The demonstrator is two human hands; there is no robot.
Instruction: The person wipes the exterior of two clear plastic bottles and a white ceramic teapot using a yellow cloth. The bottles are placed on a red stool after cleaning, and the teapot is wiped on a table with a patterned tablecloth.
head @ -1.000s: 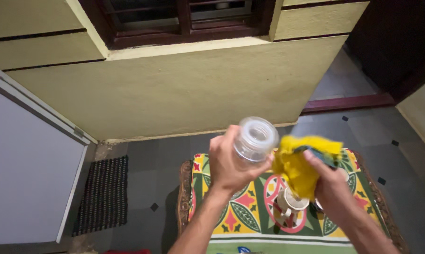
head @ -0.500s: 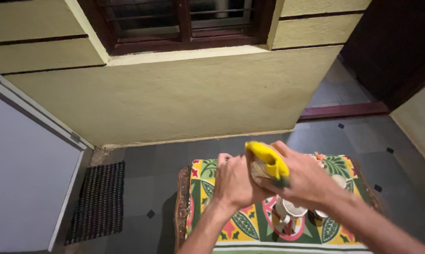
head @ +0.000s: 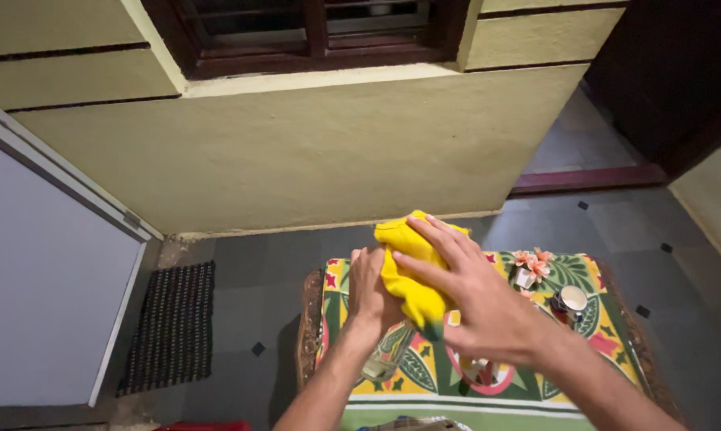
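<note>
I've got one clear glass jar (head: 386, 361) up over the patterned tablecloth (head: 584, 351), tipped so its lower end pokes out below my left wrist, and my left hand (head: 370, 289) is wrapped shut around its upper part, fingers curled in on the glass; one yellow cloth (head: 408, 267) is bunched over the top of the jar, and my right hand (head: 480, 307) lies spread across that cloth, fingers long and flat, pressing it against the jar rather than pinching it, so that hand is open on the fabric; the mouth of the jar is buried under the cloth and I can't see it; a dark green corner of the cloth peeks out just beside my right palm; below my hands, on the tablecloth, I count cups: one white cup (head: 478, 371) showing under my right wrist, mostly hidden, and one dark mug (head: 571, 302) with a pale inside further to the right of the jar, so two that I can make out; just beyond that mug sits one small bunch of pink flowers (head: 529, 266) near the far edge of the tablecloth; to the left of the jar, down on the grey tiled floor (head: 248, 279), lies one dark ribbed doormat (head: 170, 327), well apart from the table; beyond the jar rises the yellow wall (head: 296, 152), with one dark wooden window frame (head: 312, 36) above
</note>
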